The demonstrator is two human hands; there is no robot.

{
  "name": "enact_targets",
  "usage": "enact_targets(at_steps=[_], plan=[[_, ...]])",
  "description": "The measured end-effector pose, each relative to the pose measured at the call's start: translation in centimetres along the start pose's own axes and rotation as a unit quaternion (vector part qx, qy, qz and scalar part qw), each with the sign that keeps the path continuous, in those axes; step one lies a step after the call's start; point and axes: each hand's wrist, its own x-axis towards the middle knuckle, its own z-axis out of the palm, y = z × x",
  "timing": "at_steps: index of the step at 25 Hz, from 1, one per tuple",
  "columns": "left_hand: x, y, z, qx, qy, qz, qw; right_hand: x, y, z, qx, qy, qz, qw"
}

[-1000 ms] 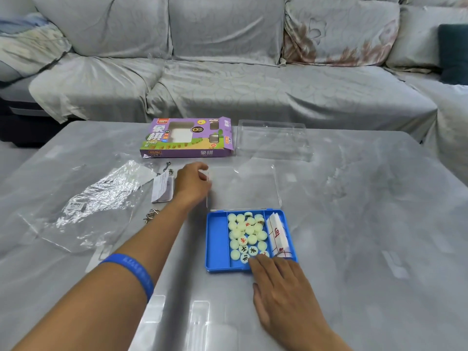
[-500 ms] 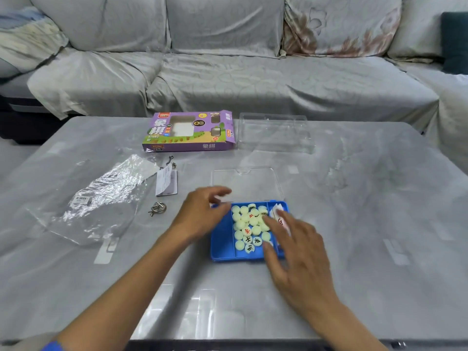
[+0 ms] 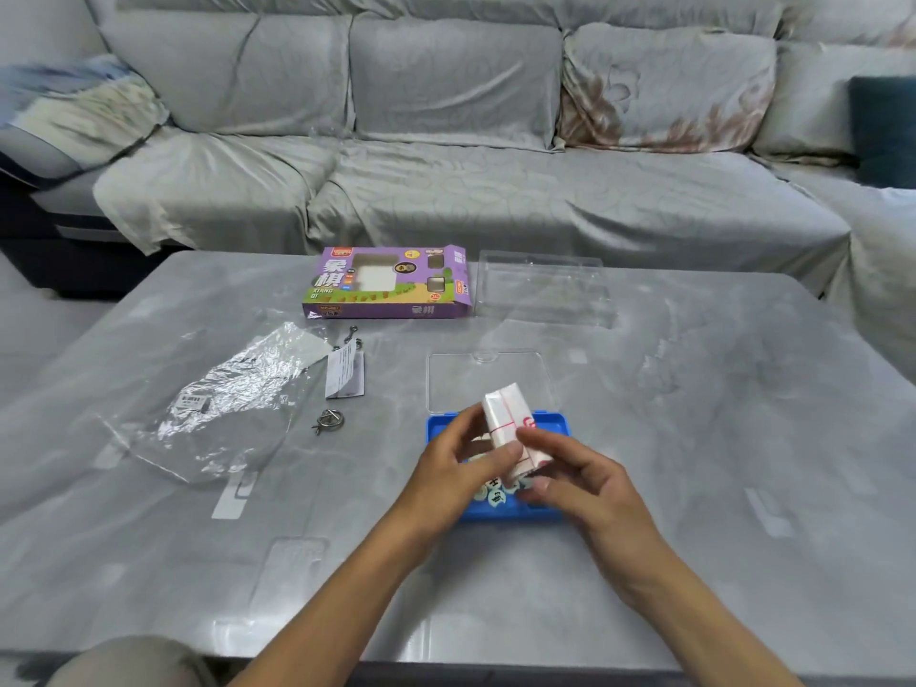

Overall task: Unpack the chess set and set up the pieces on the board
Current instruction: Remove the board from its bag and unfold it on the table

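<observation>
A folded white paper board [image 3: 510, 419] with red lines is held just above the blue tray [image 3: 550, 422]. My left hand [image 3: 458, 463] grips its left side and my right hand [image 3: 577, 471] grips its near right end. The tray sits in the middle of the grey table, and my hands hide most of it. A few round pale chess pieces [image 3: 495, 494] with dark characters show below my fingers. The tray's clear hinged lid [image 3: 488, 381] lies flat behind it.
A purple chess box [image 3: 391, 285] and a clear plastic insert [image 3: 543, 290] lie at the table's far side. To the left are a crumpled plastic bag [image 3: 223, 404], a paper tag [image 3: 345, 374] and a small metal ring [image 3: 328, 421]. A grey sofa stands behind.
My right hand took the folded paper board out of the tray's right compartment and lifted it. My left hand moved from the tray's edge onto the board. The camera tilted up slightly.
</observation>
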Motion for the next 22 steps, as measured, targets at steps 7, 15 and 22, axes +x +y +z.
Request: enact_targets(at_steps=[7, 15, 22], plan=[[0.1, 0.9, -2.6, -0.006, 0.171, -0.039, 0.984, 1.5, 0.5, 0.9, -0.234, 0.003, -0.052, 0.971], [1.5, -1.0, -6.4, 0.189, 0.240, -0.116, 0.945, 1.6, 4.4, 1.4, -0.677, -0.095, -0.198, 0.702], [2.6, -3.7, -3.6, 0.574, 0.211, 0.092, 0.786, 1.7, 2.5, -3.8, -0.681, -0.045, -0.094, 0.725]])
